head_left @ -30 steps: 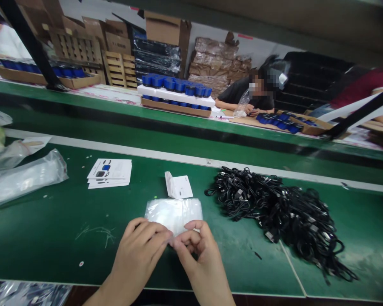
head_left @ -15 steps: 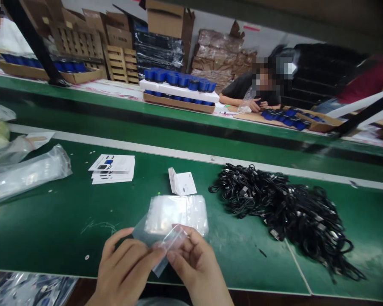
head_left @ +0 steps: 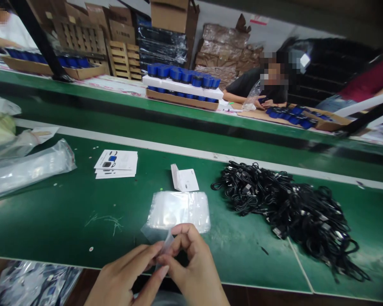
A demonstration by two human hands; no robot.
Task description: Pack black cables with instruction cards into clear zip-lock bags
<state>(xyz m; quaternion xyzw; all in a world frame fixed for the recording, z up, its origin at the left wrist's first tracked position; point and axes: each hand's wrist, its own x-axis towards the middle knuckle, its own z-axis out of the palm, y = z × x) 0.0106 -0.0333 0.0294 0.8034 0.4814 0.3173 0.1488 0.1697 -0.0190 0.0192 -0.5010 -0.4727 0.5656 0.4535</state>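
My left hand point(head_left: 127, 272) and my right hand point(head_left: 191, 263) meet low in the view, over the near edge of the green workbench point(head_left: 67, 221). Their fingertips pinch a strip of transparent plastic film point(head_left: 166, 243). It runs from the near end of a transparent zip bag point(head_left: 178, 211) lying flat on the bench. I cannot tell if the strip is part of that bag or a separate piece. My fingers hide the film's lower end. Just beyond the bag lies a small fold of white cards point(head_left: 185, 179).
A stack of printed leaflets point(head_left: 116, 164) and long plastic bags point(head_left: 28, 168) lie to the left. A large heap of black cables point(head_left: 290, 212) fills the right. Beyond, a co-worker point(head_left: 258, 87) sits by trays of blue-capped items point(head_left: 181, 76).
The film has gone from lying flat under my fingers to being lifted and pinched between my hands, which sit closer together and nearer me. The whole scene has shifted slightly as my head moved.
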